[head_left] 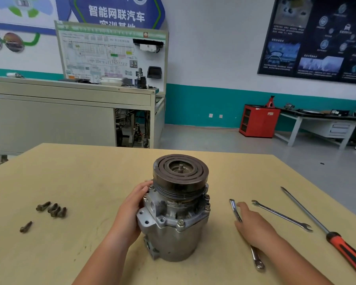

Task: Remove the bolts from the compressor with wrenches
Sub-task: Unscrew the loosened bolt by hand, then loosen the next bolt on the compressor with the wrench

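A grey metal compressor (176, 219) with a dark pulley on top stands upright in the middle of the wooden table (86, 175). A bolt (180, 222) sits in its front flange, with others around the rim. My left hand (132, 208) grips the compressor's left side. My right hand (253, 225) lies over a wrench (235, 210) on the table to the right, with fingers and thumb on either side of its shaft; the wrench's lower end shows below my wrist. A second wrench (282, 215) lies further right.
Several removed bolts (52, 209) lie on the table's left, one more (26, 226) nearer me. A long screwdriver (325, 233) with a red and black handle lies at the right edge. Benches and a red cabinet stand beyond the table.
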Motion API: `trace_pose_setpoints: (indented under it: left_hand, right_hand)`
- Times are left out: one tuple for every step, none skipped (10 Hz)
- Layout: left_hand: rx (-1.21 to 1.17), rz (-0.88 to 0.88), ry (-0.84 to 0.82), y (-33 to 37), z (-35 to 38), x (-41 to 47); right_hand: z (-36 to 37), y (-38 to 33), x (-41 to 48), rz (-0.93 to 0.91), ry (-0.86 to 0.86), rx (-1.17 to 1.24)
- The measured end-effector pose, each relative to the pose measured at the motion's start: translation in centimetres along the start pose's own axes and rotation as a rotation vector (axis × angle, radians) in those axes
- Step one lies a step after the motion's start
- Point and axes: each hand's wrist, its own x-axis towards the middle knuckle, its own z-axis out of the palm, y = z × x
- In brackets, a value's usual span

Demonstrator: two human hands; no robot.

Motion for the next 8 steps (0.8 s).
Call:
trace_pose_setpoints:
  left_hand:
    - [-0.057,-0.016,0.019,0.0,0.2,-0.2]
    - [-0.048,0.002,0.019,-0.3,0.0,-0.4]
    - [0.025,0.045,0.018,-0.6,-0.3,-0.6]
    - [0.073,0.084,0.012,-0.7,-0.9,-0.7]
    - [0.098,0.109,-0.022,-0.6,-1.3,-0.6]
    - [0.105,0.124,-0.037,-0.5,-1.4,-0.4]
    - [0.107,0.145,-0.029,-0.7,-1.4,-0.1]
    - [0.124,0.161,-0.021,-0.9,-1.6,0.1]
  right_hand:
    - [-0.5,0.5,-0.4,-0.099,0.035,0.289]
    - [-1.0,0.6,-2.5,-0.066,0.056,1.025]
    - [-0.9,0.3,-5.5,-0.032,-0.152,1.716]
    - [-0.7,-0.8,-7.5,-0.297,-0.498,2.009]
    - [-1.5,-2.5,-10.1,-0.34,-0.194,2.066]
    - [-1.3,-3.4,-11.4,-0.407,-0.188,2.192]
    - [-1.6,-4.6,-13.2,-0.239,-0.225,2.248]
    - [-0.9,-6.3,-13.7,-0.386,-0.021,1.912]
